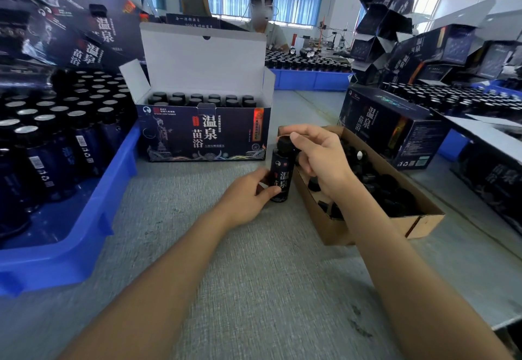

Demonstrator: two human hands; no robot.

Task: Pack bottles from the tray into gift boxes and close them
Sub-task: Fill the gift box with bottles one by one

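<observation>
Head view: a grey desk (254, 275) fills the foreground, and both bare forearms reach in from its near edge. Near the middle of the desk a dark bottle (281, 178) with white lettering stands upright, its base on or just above the surface. The left hand (244, 200) grips the bottle's lower half, fingers curled behind it and thumb across the front. The right hand (322, 159) comes over from above, its thumb and curled fingers closed round the black cap (284, 143) that sits on the bottle's neck.

Just behind the bottle, toward the far side, the gift box (206, 133) stands with its white lid flap raised and its side flaps spread. Inside it are two rows of black-capped bottles. Along the left edge of the desk sits a blue tray (93, 218) packed with upright bottles with silvery tops.

Just to the right of the held bottle lies a shallow brown cardboard box (367, 229) holding loose black caps. Behind it, toward the far right corner, a closed gift box (389, 127) rests on its side. Another blue tray (310, 79) of bottles lies at the far edge, with a seated person (264, 24) behind it. Dark cartons are stacked at the far left and far right.
</observation>
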